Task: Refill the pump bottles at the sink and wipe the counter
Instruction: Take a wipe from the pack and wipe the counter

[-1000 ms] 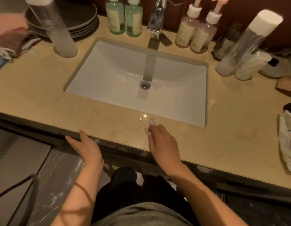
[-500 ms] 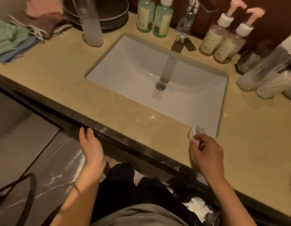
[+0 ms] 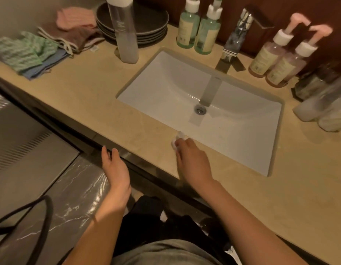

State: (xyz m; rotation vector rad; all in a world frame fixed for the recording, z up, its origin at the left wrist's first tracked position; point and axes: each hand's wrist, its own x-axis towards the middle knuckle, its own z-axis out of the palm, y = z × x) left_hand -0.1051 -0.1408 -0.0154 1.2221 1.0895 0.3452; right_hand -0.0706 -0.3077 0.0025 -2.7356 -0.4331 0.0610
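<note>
While pinching a white wad [image 3: 177, 139] in the right hand [image 3: 192, 161], with left hand [image 3: 116, 167] spread alongside, could easily sweep it into the sink [image 3: 242, 131] just beyond

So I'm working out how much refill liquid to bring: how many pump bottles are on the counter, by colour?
Green pump bottles: 2
Pink pump bottles: 2
Total: 4
</note>
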